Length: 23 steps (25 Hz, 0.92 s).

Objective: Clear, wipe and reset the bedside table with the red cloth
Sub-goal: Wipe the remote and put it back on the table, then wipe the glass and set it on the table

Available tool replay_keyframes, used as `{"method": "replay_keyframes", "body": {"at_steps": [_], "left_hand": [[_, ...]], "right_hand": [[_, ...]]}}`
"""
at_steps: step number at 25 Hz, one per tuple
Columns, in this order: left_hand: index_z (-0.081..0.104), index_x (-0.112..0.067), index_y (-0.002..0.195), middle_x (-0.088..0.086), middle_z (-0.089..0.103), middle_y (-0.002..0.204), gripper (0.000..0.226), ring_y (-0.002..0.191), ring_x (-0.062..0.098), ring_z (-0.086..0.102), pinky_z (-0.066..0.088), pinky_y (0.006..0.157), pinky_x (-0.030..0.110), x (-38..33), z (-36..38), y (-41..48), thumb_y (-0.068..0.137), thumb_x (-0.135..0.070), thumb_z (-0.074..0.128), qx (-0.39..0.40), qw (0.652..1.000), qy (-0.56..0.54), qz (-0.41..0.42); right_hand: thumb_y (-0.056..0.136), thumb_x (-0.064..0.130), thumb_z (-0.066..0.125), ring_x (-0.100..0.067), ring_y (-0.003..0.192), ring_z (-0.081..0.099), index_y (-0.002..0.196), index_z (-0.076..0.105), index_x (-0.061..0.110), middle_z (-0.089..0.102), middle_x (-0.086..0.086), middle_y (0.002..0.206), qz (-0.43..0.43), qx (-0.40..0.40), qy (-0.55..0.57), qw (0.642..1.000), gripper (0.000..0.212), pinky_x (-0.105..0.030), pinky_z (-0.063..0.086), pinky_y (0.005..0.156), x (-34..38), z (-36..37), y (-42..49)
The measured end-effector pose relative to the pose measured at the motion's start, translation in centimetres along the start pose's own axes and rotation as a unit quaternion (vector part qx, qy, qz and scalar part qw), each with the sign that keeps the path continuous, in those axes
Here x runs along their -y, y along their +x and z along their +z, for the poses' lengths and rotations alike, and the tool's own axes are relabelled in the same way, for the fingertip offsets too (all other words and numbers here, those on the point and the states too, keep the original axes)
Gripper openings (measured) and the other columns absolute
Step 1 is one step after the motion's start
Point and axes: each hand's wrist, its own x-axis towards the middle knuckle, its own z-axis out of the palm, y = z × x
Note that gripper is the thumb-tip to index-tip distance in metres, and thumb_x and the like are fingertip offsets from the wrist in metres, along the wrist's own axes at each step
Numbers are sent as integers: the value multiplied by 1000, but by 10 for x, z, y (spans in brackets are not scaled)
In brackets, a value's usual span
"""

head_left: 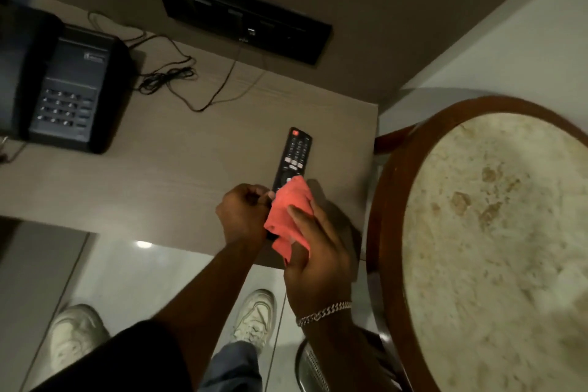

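Note:
A black TV remote [296, 154] is held just above the grey wood-grain bedside table [178, 175], near its right front corner. My left hand [243, 213] grips the remote's near end. My right hand [313, 251] holds the red cloth [289, 213] bunched against the lower part of the remote, which the cloth hides. A black desk telephone [70, 86] sits at the table's left, with its thin cables [178, 79] looped across the back of the table.
A dark switch and socket panel [241, 13] is on the wall behind the table. Close on the right stands a round stone-topped table with a brown wooden rim [385, 200]. Below are a glossy tiled floor, my white shoes, and a metal bin [310, 369].

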Motion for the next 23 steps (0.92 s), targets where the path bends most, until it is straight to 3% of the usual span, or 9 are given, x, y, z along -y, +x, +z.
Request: {"method": "replay_keyframes", "body": {"at_steps": [3,5,7,13,16,19,23], "left_hand": [[77,-7,85,7,77,84,13,79,20,71,50,74,16,3,-23,4,79,-3,66,10,999,-35,-36],[77,-10,81,6,77,82,16,79,21,71,54,77,25,0,-48,7,80,-3,64,26,993,-104,-49],[75,-14,79,5,75,79,20,79,22,70,57,79,33,-1,-90,15,83,-1,60,17,981,-190,-44],[69,-10,93,6,68,81,19,70,14,63,52,62,24,-2,-267,42,93,1,54,-81,924,-373,2],[67,-13,94,9,69,84,22,77,22,65,57,69,34,15,-375,56,95,2,51,-161,887,-430,56],[66,-8,101,12,70,91,23,85,21,67,59,72,33,46,-489,52,94,8,51,-280,858,-409,133],[66,-12,93,15,68,90,26,81,22,67,57,71,40,99,-612,37,91,9,50,-473,799,-342,143]], "right_hand": [[77,18,41,-15,119,50,120,66,20,57,-3,138,-30,12,-14,999,50,6,9,101,19,2,0],[76,13,44,-17,122,53,123,64,21,54,-2,141,-48,38,-6,998,51,2,20,101,38,5,3],[77,14,42,-20,124,55,122,65,20,55,-4,141,-87,54,7,995,51,-13,35,101,71,14,6],[85,19,41,-22,128,53,124,61,21,54,-8,140,-207,108,78,969,43,-38,48,102,214,67,4],[81,10,51,-17,125,55,119,66,23,56,-6,139,-270,129,123,946,43,-25,46,101,309,100,-8],[80,7,55,-8,125,53,117,68,19,60,-6,134,-338,159,205,905,41,-12,36,103,403,137,-31],[82,2,59,-8,126,53,118,65,23,61,-4,133,-355,221,301,857,43,-19,39,106,509,186,-72]]}}
